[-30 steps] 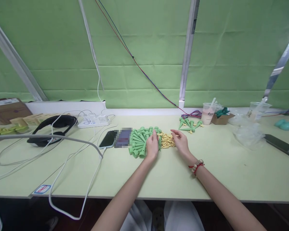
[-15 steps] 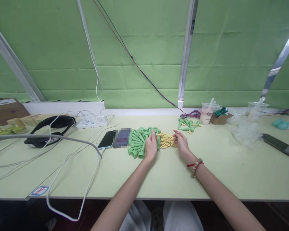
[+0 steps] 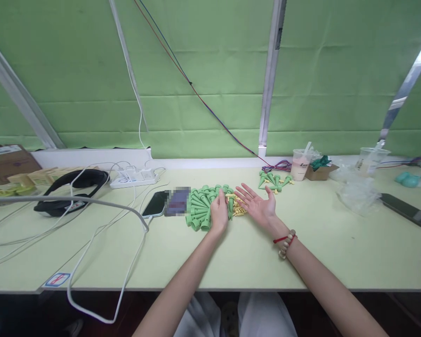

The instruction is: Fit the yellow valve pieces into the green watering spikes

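My left hand (image 3: pixel 219 216) is closed around a green tapered plastic peg (image 3: pixel 230 208), which stands roughly upright with a small yellow piece at its upper part. Beneath and left of that hand lies a fanned pile of green tapered pegs (image 3: pixel 198 211), some with their hollow ends toward me. My right hand (image 3: pixel 261 208) is open, palm turned up and fingers spread, over the right side of a heap of small yellow pegs (image 3: pixel 238 209). It partly hides the heap. Farther back, several green pegs fitted with yellow pieces (image 3: pixel 276 180) lie together.
Left of the pile are a phone (image 3: pixel 156 204), a pixelated item (image 3: pixel 177 201), white cables, a power strip (image 3: pixel 135 178) and a black headset (image 3: pixel 72 189). On the right stand a drink cup (image 3: pixel 300 164), a small cardboard box (image 3: pixel 321 173), plastic bags (image 3: pixel 358 195) and a dark phone (image 3: pixel 409 211).
My right hand has opened from loosely curled fingers to a spread, upturned palm and reaches slightly left over the yellow pegs. The left hand stays nearly in place.
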A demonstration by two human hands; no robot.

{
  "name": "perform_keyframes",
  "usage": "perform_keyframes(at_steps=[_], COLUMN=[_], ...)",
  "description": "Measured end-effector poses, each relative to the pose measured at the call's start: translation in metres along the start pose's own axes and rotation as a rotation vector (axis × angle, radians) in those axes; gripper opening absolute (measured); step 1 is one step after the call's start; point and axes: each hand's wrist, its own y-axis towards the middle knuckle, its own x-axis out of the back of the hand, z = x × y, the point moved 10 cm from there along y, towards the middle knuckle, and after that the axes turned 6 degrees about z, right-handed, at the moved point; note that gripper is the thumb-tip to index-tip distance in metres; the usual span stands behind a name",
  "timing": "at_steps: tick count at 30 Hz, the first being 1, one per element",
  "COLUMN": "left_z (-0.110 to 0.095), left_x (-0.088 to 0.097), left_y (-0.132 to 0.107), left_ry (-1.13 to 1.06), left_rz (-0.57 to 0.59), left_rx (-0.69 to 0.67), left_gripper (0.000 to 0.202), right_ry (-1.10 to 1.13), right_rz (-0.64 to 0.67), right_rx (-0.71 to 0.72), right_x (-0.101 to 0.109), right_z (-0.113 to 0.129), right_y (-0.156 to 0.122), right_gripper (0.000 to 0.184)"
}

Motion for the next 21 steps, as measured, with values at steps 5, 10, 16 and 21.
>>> perform_keyframes(at_steps=[5,10,16,21], left_z=[0.004,0.003,0.003,0.001], left_x=[-0.004,-0.002,-0.004,-0.002], left_y=[0.0,0.0,0.001,0.001], left_ry=[-0.042,-0.037,-0.076,-0.111], left_rz=[0.039,0.023,0.039,0.023], left_rx=[0.03,0.031,0.023,-0.005], left_gripper=[0.055,0.056,0.055,0.054], right_ry=[-0.089,-0.097,-0.038,-0.039], right_rz=[0.014,-0.021,-0.015,-0.027], right_rx=[0.005,0.017,0.003,0.0], right_x=[0.002,0.007,0.009,0.011], right_z=[0.002,0.004,0.001,0.0], right_y=[0.0,0.0,0.001,0.001], right_gripper=[0.063,0.062,0.056,0.055])
